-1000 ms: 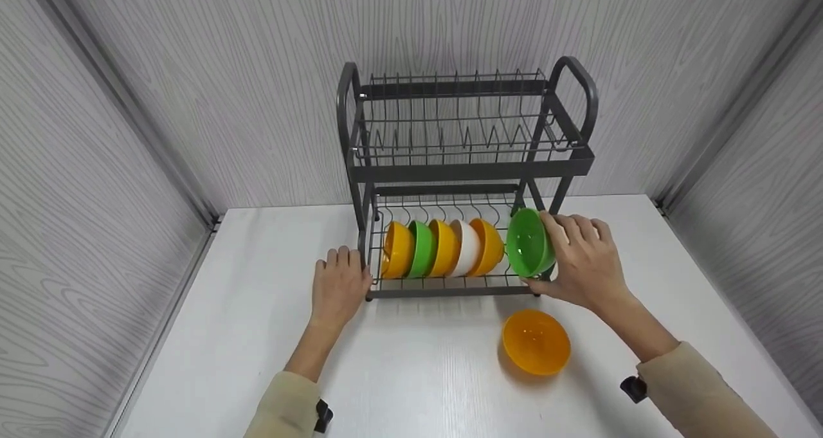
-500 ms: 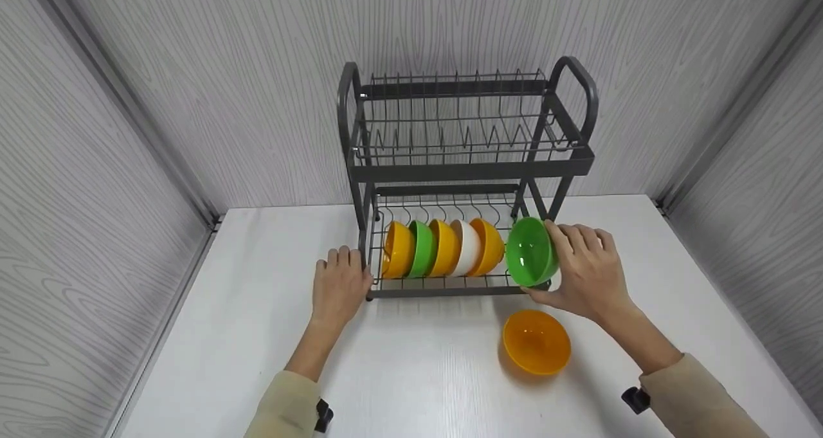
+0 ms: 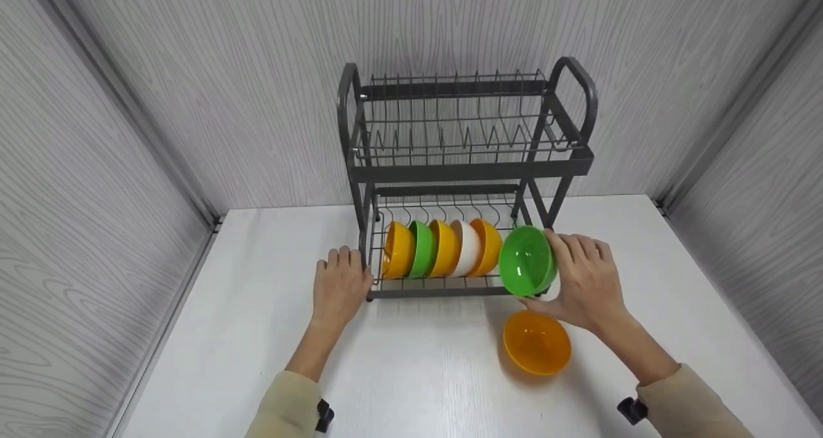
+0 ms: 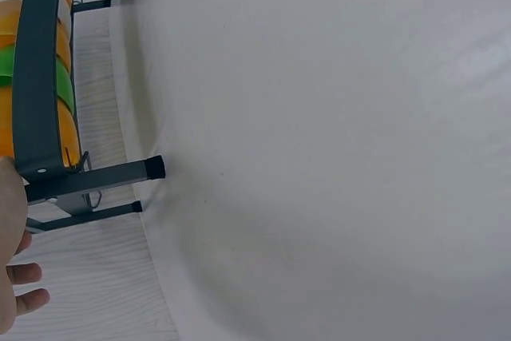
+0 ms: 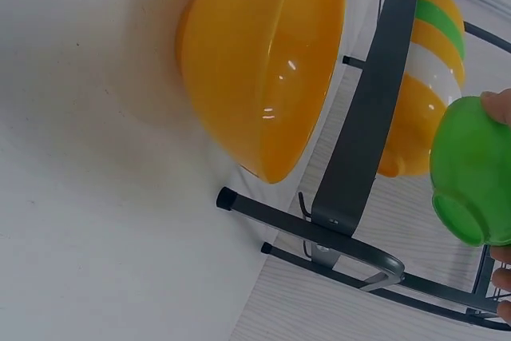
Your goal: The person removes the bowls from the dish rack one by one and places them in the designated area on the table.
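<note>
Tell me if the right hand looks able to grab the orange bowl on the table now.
Probably not yet: the right hand holds the green bowl. The orange bowl stands close by, in front of the rack, with nothing visible blocking it, so once freed the hand likely could.

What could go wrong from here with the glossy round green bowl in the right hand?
The glossy round green bowl, pinched in the right hand, might slip. If it drops, it could hit the open orange bowl on the white table. It may also knock the rightmost orange bowl in the dark metal rack.
</note>
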Tool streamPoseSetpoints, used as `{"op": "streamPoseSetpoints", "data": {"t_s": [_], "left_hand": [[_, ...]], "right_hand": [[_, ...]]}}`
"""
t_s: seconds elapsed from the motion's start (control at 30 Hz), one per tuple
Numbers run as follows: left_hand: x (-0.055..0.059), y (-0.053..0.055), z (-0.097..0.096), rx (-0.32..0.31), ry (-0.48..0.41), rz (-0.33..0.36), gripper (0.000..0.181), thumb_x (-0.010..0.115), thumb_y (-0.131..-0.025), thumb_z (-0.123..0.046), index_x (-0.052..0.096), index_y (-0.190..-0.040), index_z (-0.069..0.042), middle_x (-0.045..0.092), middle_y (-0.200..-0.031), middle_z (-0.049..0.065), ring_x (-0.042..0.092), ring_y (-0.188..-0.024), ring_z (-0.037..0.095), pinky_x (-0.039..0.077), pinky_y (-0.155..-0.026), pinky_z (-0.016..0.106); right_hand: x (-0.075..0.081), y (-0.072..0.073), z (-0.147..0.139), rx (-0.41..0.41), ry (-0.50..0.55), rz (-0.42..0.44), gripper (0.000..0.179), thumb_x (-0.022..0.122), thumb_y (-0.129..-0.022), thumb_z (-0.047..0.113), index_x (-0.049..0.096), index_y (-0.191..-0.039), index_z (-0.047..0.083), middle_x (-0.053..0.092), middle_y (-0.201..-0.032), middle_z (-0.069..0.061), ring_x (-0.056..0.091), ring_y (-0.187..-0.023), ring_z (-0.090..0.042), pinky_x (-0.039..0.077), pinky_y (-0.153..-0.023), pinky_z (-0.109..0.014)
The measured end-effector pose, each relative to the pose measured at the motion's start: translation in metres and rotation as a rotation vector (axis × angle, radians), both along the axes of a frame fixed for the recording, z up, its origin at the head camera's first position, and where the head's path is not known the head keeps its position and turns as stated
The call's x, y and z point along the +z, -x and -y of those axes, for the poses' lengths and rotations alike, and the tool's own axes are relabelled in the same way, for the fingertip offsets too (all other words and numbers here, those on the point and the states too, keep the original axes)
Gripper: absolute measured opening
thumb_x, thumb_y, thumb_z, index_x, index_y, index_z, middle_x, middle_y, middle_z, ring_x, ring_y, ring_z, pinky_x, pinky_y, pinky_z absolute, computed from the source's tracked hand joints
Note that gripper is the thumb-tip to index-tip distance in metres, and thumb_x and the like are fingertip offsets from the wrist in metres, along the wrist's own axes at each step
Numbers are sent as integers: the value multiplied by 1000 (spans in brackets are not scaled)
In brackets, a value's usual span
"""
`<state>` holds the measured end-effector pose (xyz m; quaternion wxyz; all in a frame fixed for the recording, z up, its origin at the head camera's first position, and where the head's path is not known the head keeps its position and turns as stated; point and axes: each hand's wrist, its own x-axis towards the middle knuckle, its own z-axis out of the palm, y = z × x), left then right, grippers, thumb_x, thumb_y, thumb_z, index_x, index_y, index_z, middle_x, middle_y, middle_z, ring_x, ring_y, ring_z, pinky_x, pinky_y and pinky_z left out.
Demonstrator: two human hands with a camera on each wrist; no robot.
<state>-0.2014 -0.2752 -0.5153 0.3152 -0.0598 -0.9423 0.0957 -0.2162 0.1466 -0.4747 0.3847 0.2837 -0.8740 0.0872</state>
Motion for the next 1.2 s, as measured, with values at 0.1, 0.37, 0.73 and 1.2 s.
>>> {"op": "streamPoseSetpoints", "data": {"t_s": [0.1, 0.37, 0.73, 1.2], "left_hand": [[0, 0, 0, -4, -3, -2, 33, 75, -96, -32, 62, -100, -1, 65, -90, 14, 61, -80, 29, 52, -64, 39], [-1, 1, 1, -7, 8, -25, 33, 75, -95, -31, 61, -96, -1, 64, -87, 13, 61, -78, 28, 51, -62, 38], [-2, 1, 1, -8, -15, -11, 32, 76, -94, -30, 61, -97, -1, 65, -88, 14, 61, -79, 29, 51, -63, 38], [4, -8, -1, 10, -53, 87, 50, 66, -101, -48, 64, -107, 2, 69, -101, 19, 64, -92, 34, 55, -73, 43]], "right_hand": [[-3, -3, 3, 13, 10, 5, 115, 79, -57, 76, 56, -141, 1, 69, -116, -21, 61, -104, -38, 52, -86, -54], [-10, -9, 9, 38, 65, 33, 115, 83, -53, 75, 58, -137, 1, 69, -110, -20, 63, -100, -39, 54, -83, -54], [-20, -15, 12, 50, 55, 55, 121, 88, -47, 74, 58, -138, 0, 71, -114, -19, 63, -105, -37, 56, -86, -53], [-26, -24, 25, 82, 86, 103, 123, 93, -44, 69, 56, -139, 0, 70, -114, -18, 62, -105, -35, 55, -87, -52]]}}
